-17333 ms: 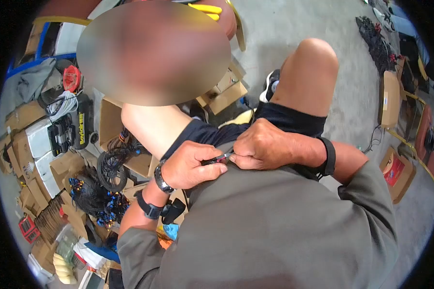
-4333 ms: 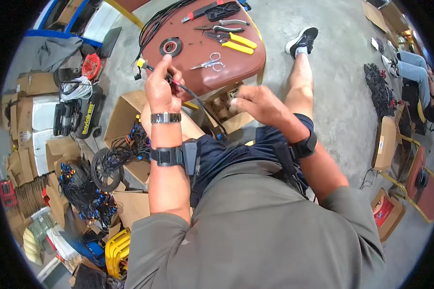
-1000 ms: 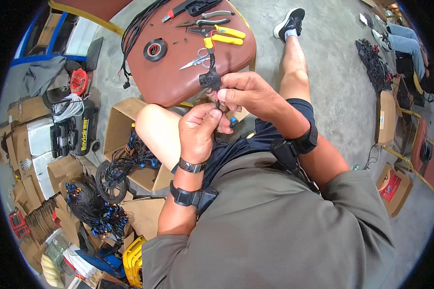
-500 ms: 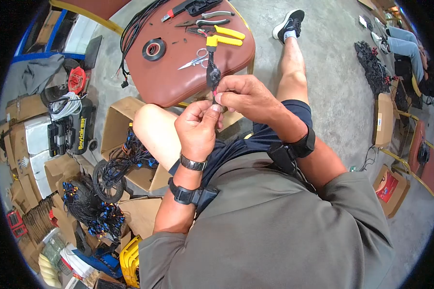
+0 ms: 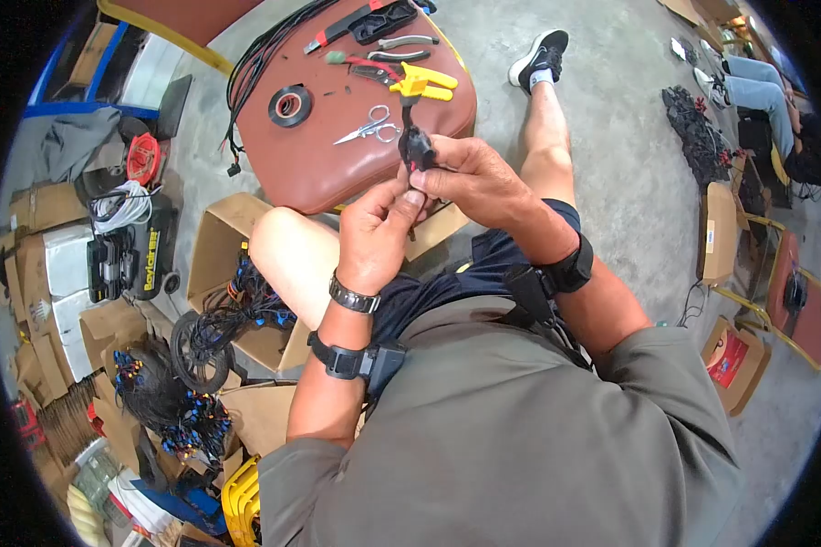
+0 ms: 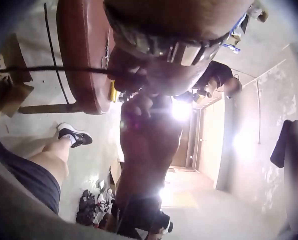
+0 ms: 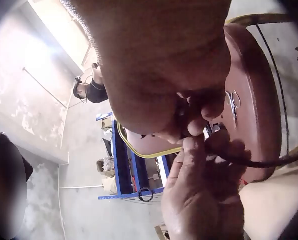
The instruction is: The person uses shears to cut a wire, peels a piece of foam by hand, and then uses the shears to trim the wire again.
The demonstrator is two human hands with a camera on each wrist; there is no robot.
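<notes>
Both hands meet above the near edge of the red-brown seat. The right hand [image 5: 476,182] pinches a black-wrapped cable piece [image 5: 415,149] between thumb and fingers, with a yellow connector [image 5: 412,84] at its far end. Just below, the left hand [image 5: 374,235] grips the cable's lower part with thumb and curled fingers. A bit of red shows between the fingertips. In the left wrist view a dark cable [image 6: 49,69] runs from the left hand; in the right wrist view the cable [image 7: 269,163] curves away beside the left hand [image 7: 201,200].
On the seat [image 5: 292,169] lie a tape roll [image 5: 290,106], scissors [image 5: 374,126], yellow-handled strippers [image 5: 438,80], pliers [image 5: 401,55], a red cutter [image 5: 342,29] and black cables [image 5: 246,82]. Cardboard boxes [image 5: 223,232] and cable bundles [image 5: 178,401] are at the left.
The black-wrapped piece has tilted and shifted slightly right, its yellow connector now over the strippers' handles. A red wire with a green end shows at its left. Both hands keep their grip.
</notes>
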